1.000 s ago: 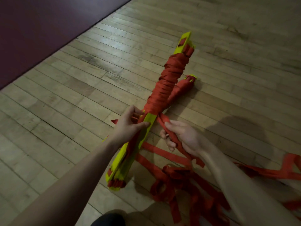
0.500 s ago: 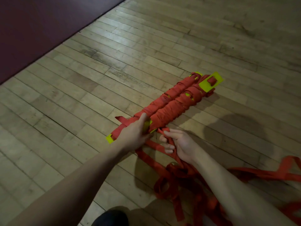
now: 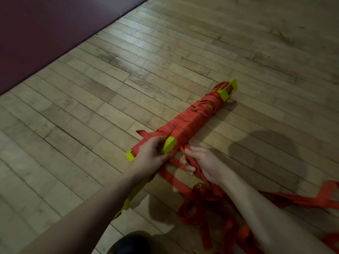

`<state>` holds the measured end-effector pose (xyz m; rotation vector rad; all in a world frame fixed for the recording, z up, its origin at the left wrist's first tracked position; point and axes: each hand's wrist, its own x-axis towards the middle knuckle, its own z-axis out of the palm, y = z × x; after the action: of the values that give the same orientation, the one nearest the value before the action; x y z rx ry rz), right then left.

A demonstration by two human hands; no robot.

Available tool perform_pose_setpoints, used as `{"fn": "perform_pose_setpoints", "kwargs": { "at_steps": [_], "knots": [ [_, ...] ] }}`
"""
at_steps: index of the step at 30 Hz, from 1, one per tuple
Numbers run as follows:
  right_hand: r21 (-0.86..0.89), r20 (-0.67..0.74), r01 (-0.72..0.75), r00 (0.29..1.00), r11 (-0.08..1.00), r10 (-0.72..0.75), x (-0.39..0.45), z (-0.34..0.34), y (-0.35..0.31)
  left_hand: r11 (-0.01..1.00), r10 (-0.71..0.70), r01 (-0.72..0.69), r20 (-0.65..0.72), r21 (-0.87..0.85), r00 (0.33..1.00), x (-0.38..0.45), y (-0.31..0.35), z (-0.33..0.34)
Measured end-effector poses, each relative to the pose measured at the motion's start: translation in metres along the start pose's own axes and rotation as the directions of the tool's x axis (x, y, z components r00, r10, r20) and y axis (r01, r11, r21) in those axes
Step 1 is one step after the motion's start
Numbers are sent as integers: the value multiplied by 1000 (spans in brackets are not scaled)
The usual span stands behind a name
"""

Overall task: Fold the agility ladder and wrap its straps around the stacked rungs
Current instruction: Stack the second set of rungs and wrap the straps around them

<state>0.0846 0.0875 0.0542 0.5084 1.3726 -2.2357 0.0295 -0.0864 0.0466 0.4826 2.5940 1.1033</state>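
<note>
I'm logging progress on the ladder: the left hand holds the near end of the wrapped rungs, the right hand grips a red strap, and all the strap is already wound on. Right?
Not quite. The head view shows the left hand holding the near end of the wrapped rungs and the right hand gripping a red strap, but much loose strap lies piled on the floor, not wound on.

A: What is underfoot?

B: A wooden floor (image 3: 165, 66) of pale, narrow boards running diagonally from near left to far right, worn and scuffed, with dark marks in places.

A: And the far left corner?

B: A dark maroon surface (image 3: 45, 33) meets the boards along a straight diagonal edge; mat or wall, I cannot tell.

A: The light?

B: Dim, with a soft sheen on the far boards and shadows at near right.
</note>
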Motion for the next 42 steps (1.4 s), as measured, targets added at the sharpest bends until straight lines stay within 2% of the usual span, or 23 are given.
{"fn": "perform_pose_setpoints", "kwargs": {
  "at_steps": [3, 7, 12, 16, 20, 29, 31, 37, 40, 42],
  "knots": [
    [-30, 32, -28, 999, 999, 28, 1, 2, 3, 999, -33, 36, -113, 28, 993, -5, -7, 6],
    [16, 56, -103, 993, 995, 102, 6, 4, 6, 988, -155, 145, -225, -58, 962, -6, -15, 3],
    [82, 21, -133, 991, 988, 132, 29, 19, 5, 977, -114, 159, -278, 143, 954, 10, -23, -7],
    [89, -26, -150, 988, 985, 153, 46, 25, 8, 959, -76, 140, -251, 247, 965, 21, -35, -1],
    [102, -27, -161, 986, 982, 164, 57, 25, 13, 954, -47, 123, -272, 272, 961, 26, -44, -2],
    [15, -61, -159, 985, 987, 159, 53, 11, 24, 938, 3, 33, -103, 346, 995, 0, -51, -1],
    [14, -86, -141, 986, 990, 142, 52, 10, 25, 930, 17, 21, -100, 366, 995, -3, -50, 1],
    [-53, -156, -132, 980, 990, 122, 46, 9, 32, 954, 23, 13, -115, 298, 993, -17, -48, 20],
    [-25, -125, -125, 985, 992, 121, 42, 8, 39, 954, 35, 2, -117, 301, 993, -14, -48, 20],
    [26, -92, -121, 988, 992, 123, 42, 9, 38, 970, 5, 26, -128, 243, 992, -11, -47, 15]
  ]
}}
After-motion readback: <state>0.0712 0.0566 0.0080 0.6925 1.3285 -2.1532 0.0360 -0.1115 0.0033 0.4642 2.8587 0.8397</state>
